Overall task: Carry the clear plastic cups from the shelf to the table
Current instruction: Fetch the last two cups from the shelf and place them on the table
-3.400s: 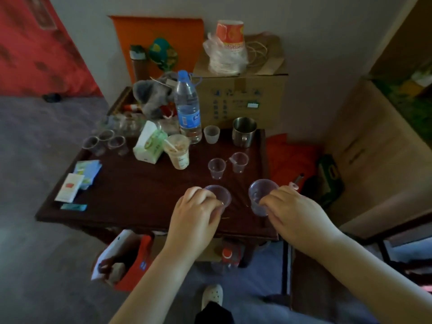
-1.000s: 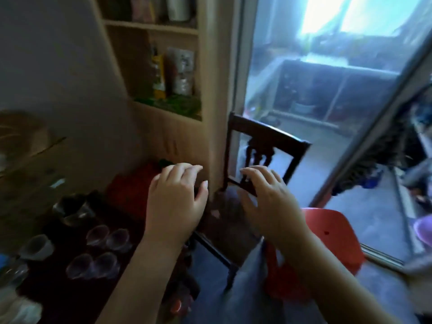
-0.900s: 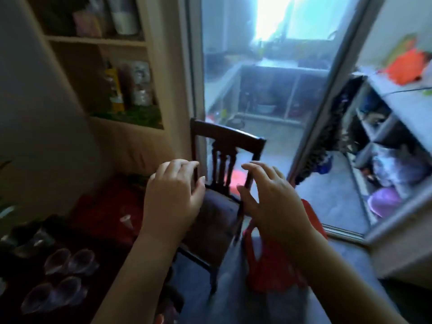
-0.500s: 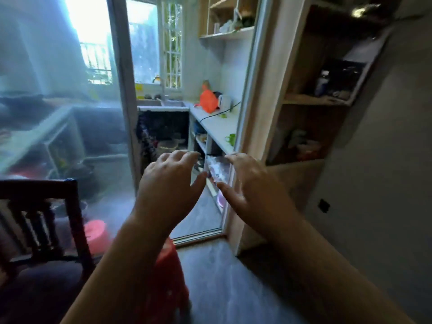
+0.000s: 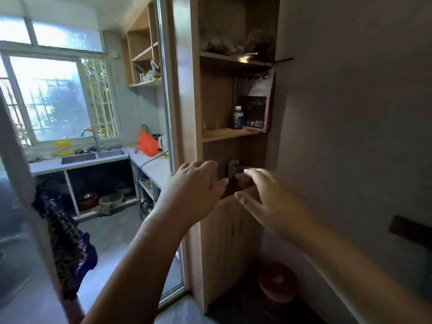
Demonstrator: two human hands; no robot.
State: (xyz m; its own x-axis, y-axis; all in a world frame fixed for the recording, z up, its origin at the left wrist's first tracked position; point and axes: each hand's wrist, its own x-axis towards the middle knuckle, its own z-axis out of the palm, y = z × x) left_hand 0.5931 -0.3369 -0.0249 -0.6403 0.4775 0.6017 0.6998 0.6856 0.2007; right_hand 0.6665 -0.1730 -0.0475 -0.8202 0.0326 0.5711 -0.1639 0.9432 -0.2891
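I face a tall wooden shelf unit (image 5: 224,134) set into the wall. My left hand (image 5: 194,185) and my right hand (image 5: 268,199) are both raised in front of its lowest open compartment, fingers spread, holding nothing. Between the hands, inside that dim compartment, stand a small carton (image 5: 233,165) and a jar with reddish contents (image 5: 242,180). A pale, translucent shape (image 5: 214,180) shows just past my left fingertips; I cannot tell whether it is a clear plastic cup. The table is out of view.
A small bottle (image 5: 237,118) and a dark printed bag (image 5: 257,108) stand on the shelf above. A sliding glass door frame (image 5: 168,90) borders the unit on the left, with a kitchen counter and sink (image 5: 79,157) beyond. A dark round bin (image 5: 278,281) sits on the floor below right.
The view has swung from the table, past a chair and the glass door, to the shelf unit. The cups I held were left on the table; both hands are now empty and raised.
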